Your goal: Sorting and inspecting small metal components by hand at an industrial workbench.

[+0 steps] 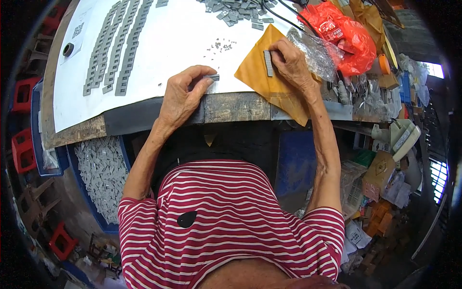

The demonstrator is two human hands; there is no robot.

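Observation:
My left hand [185, 94] rests at the near edge of the white sheet [163, 53] and pinches a small grey plastic part [211, 77] between thumb and fingers. My right hand [288, 60] lies on an orange-yellow cloth [255, 77] and holds a short stack of grey parts [268, 62] against it. A few tiny dark bits [221, 46] lie on the sheet between the hands and the loose pile of grey parts [238, 10] at the far edge.
Long rows of grey parts [115, 43] lie on the sheet's left. A clear plastic bag [317, 50] and red bag [349, 33] sit right of my hand. A blue bin of grey parts [103, 173] stands below the table's left; boxes and clutter [385, 192] fill the floor right.

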